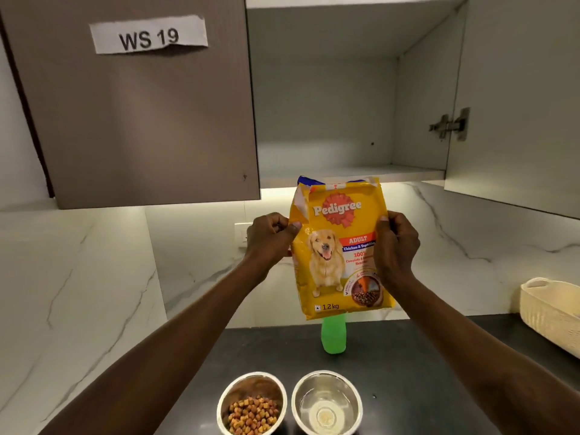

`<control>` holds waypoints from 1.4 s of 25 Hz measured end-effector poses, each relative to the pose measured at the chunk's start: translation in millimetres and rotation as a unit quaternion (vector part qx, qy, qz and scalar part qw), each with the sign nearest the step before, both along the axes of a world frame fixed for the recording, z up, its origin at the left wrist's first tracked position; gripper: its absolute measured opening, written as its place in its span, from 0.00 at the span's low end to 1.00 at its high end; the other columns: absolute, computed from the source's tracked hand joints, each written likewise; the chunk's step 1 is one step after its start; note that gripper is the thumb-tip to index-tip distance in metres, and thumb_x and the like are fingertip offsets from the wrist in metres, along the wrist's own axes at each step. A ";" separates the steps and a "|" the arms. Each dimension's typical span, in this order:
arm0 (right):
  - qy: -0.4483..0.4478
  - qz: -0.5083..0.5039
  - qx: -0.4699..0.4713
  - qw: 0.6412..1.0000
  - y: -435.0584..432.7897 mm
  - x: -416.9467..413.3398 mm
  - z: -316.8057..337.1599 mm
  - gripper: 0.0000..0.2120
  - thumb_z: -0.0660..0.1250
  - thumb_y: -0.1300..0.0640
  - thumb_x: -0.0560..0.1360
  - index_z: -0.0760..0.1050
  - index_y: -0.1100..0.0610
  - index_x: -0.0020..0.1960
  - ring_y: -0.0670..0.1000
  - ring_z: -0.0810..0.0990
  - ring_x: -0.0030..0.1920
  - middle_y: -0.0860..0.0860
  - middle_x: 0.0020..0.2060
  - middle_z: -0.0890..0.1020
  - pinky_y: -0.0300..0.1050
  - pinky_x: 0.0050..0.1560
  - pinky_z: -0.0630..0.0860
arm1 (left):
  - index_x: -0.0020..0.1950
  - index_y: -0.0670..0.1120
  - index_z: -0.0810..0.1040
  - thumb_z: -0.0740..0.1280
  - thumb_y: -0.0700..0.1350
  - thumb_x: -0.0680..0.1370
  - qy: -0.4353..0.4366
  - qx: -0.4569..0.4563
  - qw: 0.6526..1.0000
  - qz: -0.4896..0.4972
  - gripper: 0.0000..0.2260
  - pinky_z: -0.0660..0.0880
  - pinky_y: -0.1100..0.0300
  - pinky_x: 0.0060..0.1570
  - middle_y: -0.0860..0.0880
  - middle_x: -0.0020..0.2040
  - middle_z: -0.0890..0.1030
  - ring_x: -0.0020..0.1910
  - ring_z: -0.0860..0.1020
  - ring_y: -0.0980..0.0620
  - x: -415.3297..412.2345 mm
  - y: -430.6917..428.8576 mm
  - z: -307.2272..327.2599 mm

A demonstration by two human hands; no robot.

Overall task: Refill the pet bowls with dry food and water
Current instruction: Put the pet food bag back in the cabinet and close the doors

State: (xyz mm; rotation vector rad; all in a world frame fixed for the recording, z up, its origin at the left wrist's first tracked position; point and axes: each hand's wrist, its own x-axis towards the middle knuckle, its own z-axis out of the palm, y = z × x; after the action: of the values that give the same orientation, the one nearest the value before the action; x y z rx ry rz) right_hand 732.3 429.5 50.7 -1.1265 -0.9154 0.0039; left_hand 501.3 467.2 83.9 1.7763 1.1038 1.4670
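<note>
Only one view: camera sat on my head, wide-angle, facing forward and slightly down, close over the counter (408, 356). It took in my arms, the open cupboard (329, 105) above, wall behind.

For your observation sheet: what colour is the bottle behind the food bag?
Green bottle, seen clearly in the head view.

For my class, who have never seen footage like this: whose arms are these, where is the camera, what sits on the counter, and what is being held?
The camera is worn on a person's head, looking forward and down, so the arms are their own. The left hand and right hand grip the sides of a yellow dog food bag, raised upright before an open cupboard. On the dark counter stand a bowl of kibble, a bowl that seems to hold water, a green bottle partly hidden behind the bag, and a cream basket.
</note>
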 end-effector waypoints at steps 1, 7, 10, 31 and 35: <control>0.002 -0.001 0.007 1.000 -2.9 2.2 9.1 0.12 0.60 0.52 0.85 0.79 0.57 0.55 0.52 0.84 0.43 0.52 0.46 0.84 0.54 0.49 0.83 | 0.46 0.44 0.81 0.74 0.48 0.80 -0.004 0.007 1.000 0.000 0.09 0.87 0.50 0.38 0.44 0.48 0.87 0.45 0.88 0.46 2.0 -2.1 8.3; 0.043 0.008 0.038 0.998 -4.9 8.8 75.9 0.11 0.61 0.51 0.84 0.79 0.55 0.53 0.53 0.85 0.43 0.52 0.46 0.85 0.57 0.49 0.84 | 0.46 0.43 0.83 0.73 0.46 0.80 -0.040 0.058 0.997 -0.014 0.08 0.87 0.47 0.41 0.44 0.46 0.87 0.43 0.88 0.46 11.1 -13.5 74.7; 0.055 0.025 0.058 0.997 1.6 9.2 118.5 0.10 0.61 0.51 0.84 0.78 0.56 0.50 0.53 0.85 0.43 0.52 0.44 0.84 0.54 0.48 0.84 | 0.43 0.45 0.83 0.74 0.47 0.80 -0.072 0.083 0.994 -0.008 0.08 0.87 0.47 0.40 0.44 0.44 0.87 0.42 0.88 0.45 12.3 -8.2 113.2; 0.142 0.110 0.085 0.980 160.3 32.7 256.6 0.07 0.62 0.55 0.79 0.77 0.54 0.44 0.57 0.86 0.42 0.55 0.43 0.85 0.60 0.46 0.86 | 0.43 0.47 0.84 0.74 0.49 0.79 -0.128 0.099 0.981 0.108 0.08 0.86 0.47 0.45 0.45 0.46 0.87 0.42 0.86 0.47 74.2 141.2 252.8; 0.123 0.111 0.075 0.983 163.6 40.6 247.7 0.10 0.62 0.53 0.82 0.77 0.56 0.47 0.52 0.85 0.40 0.52 0.40 0.83 0.45 0.38 0.82 | 0.47 0.51 0.83 0.73 0.57 0.79 -0.172 0.066 0.979 0.091 0.10 0.86 0.49 0.46 0.47 0.47 0.87 0.44 0.86 0.48 72.0 154.7 233.7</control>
State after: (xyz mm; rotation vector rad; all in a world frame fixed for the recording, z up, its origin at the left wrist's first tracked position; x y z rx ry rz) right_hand 772.9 593.1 298.4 -0.8574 -0.8020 0.2482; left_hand 573.2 621.9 317.5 1.4578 1.0262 1.9122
